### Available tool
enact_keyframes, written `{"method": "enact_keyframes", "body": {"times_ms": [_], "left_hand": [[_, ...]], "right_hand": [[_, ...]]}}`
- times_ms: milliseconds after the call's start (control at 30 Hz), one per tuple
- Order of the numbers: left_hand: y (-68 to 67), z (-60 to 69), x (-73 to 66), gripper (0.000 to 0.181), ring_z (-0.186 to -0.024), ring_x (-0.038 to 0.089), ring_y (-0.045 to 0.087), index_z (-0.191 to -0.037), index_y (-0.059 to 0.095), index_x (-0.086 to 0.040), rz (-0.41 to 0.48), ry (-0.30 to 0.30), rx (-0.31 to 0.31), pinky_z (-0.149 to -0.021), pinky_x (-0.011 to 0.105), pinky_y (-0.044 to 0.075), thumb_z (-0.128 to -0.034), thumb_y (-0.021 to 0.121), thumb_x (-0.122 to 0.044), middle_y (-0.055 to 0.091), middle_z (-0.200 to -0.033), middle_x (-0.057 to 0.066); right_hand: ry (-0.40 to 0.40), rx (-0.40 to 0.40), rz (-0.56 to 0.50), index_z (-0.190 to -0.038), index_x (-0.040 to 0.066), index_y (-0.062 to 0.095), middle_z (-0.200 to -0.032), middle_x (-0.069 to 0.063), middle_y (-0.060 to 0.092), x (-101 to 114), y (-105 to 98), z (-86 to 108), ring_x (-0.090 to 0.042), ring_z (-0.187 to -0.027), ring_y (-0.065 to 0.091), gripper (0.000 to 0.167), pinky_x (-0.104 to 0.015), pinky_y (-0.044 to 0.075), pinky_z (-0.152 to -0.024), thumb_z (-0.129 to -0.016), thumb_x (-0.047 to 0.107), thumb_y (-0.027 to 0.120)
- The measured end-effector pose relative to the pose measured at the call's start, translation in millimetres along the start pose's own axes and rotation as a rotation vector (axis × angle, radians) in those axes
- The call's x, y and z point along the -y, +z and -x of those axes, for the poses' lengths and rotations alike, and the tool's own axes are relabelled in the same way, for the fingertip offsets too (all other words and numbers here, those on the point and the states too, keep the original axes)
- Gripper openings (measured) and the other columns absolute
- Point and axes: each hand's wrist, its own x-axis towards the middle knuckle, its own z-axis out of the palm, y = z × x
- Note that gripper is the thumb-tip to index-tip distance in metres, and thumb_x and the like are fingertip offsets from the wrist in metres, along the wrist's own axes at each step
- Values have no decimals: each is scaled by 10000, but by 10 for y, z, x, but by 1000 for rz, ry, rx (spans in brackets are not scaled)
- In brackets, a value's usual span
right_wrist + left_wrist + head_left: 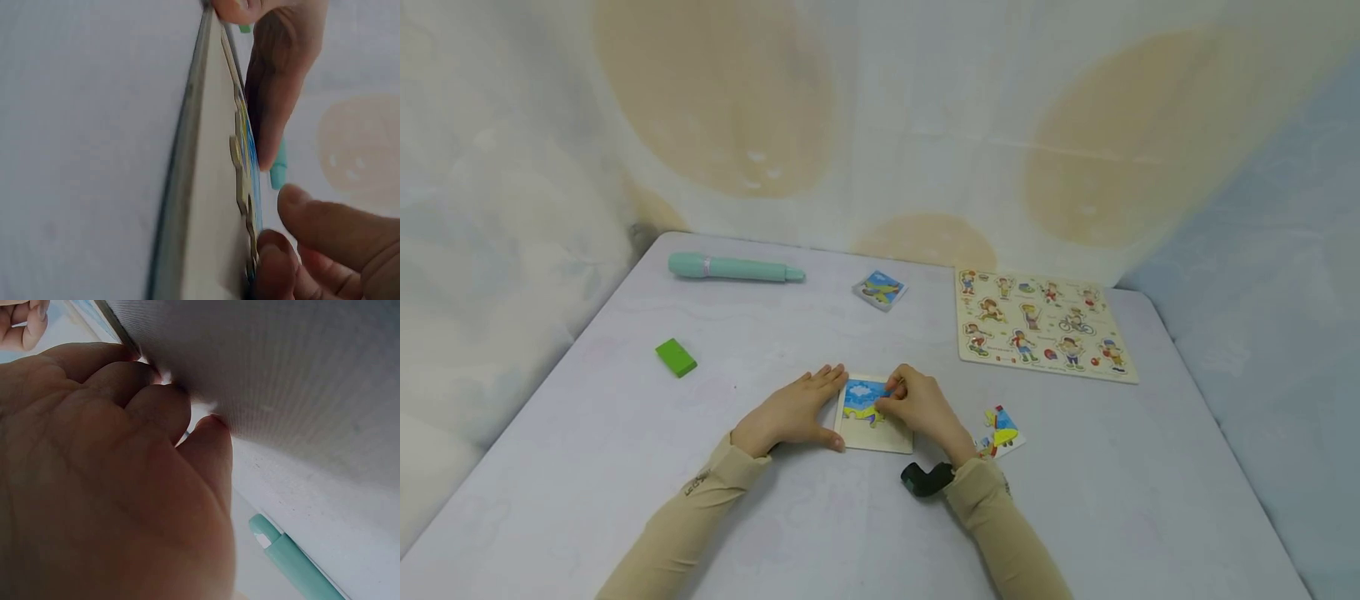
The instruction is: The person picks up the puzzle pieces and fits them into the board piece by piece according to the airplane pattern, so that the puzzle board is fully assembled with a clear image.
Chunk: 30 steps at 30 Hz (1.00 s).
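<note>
Head view: the right hand (921,406) bends over the right side of the board (875,438), thumb and forefinger at the right end of the fitted pieces (861,393). The right wrist view shows a gap between the thumb and the nearest fingertip; whether a piece is held there cannot be told. The left hand (801,410) lies spread against the board's left edge, fingers extended, gripping nothing.

The board lies flat on the worktop (790,525), about midway between the left and right edges and well short of the far edge. Fitted pieces occupy its far part; its near part is bare.

Handling, judged by appearance: the board is light, stiff and liable to slide under a sideways push. Brace it at the left rim. The pieces are thin, rigid and light, with smooth printed faces that may slip under a fingertip. Grasp each by opposite cut edges at its widest part. Do not lever on the narrow tabs, which may chip.

Loose pieces (1002,432) lie beside the right wrist, partly hidden. Farther out are a second puzzle (880,290) near the far edge, a pegboard (1047,332) by the far right corner, a pen (737,267) by the far left corner and a block (677,357) toward the left edge.
</note>
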Motion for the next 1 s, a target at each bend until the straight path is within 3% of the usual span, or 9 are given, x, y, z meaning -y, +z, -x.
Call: {"method": "enact_keyframes", "body": {"times_ms": [300,567,1000], "left_hand": [[6,-11,-10,1096,-1505,306,175,-1526,252,-21,-2,-14,3,-1229,494,185,-715,801,-512,213,-1612,131],[10,-20,0,1101,-1505,302,175,-1526,252,-20,-4,-14,0,-1229,490,187,-710,807,-509,212,-1613,129],[4,-23,1,1111,-1512,286,148,-1536,225,-37,-13,-25,20,-1236,480,171,-713,806,-505,182,-1622,113]], "right_hand": [[-15,46,-38,-1061,88,641,-900,-43,675,-110,-220,61,-127,-756,582,237,-220,492,-670,-854,150,738],[10,0,25,-1089,68,646,-924,-53,674,-283,-501,186,-134,-785,587,244,-230,491,-676,-869,146,717],[132,-25,90,-1182,35,615,-1039,-106,676,-646,-1012,409,-210,-931,621,325,-287,516,-766,-900,183,681]]}}
